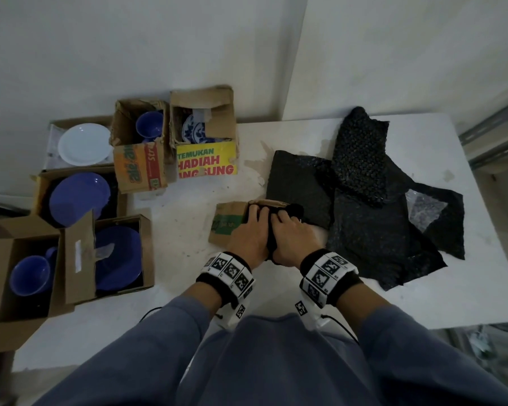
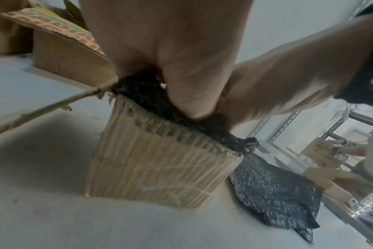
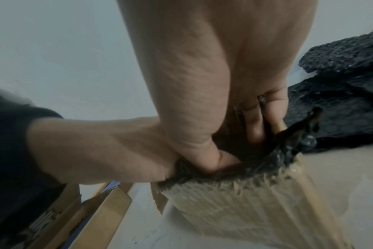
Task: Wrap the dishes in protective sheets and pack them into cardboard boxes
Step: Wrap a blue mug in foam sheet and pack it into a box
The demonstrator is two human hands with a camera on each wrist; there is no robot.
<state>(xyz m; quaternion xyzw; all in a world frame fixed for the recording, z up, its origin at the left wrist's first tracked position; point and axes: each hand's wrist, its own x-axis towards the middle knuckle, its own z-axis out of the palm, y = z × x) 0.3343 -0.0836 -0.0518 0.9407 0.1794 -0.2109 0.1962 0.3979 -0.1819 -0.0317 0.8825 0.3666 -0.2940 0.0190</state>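
A small cardboard box [image 1: 229,222] [image 2: 155,168] [image 3: 245,202] stands open on the white table [image 1: 188,224], just in front of me. A dish wrapped in black bubble wrap [image 1: 272,240] [image 2: 143,91] [image 3: 266,165] sits in its top, and the dish itself is hidden. My left hand [image 1: 247,232] [image 2: 181,59] grips the bundle's left side, thumb dug into the wrap. On the right side my right hand [image 1: 294,232] [image 3: 224,67] holds it, fingers down the far side and thumb on the near side. The two hands touch over the box.
Loose black bubble-wrap sheets [image 1: 364,215] lie right of the box. Open boxes crowd the left: a white plate [image 1: 84,145], a blue plate [image 1: 79,199], a blue bowl [image 1: 118,256], blue cups [image 1: 31,275] [image 1: 148,126] and patterned plates [image 1: 195,130].
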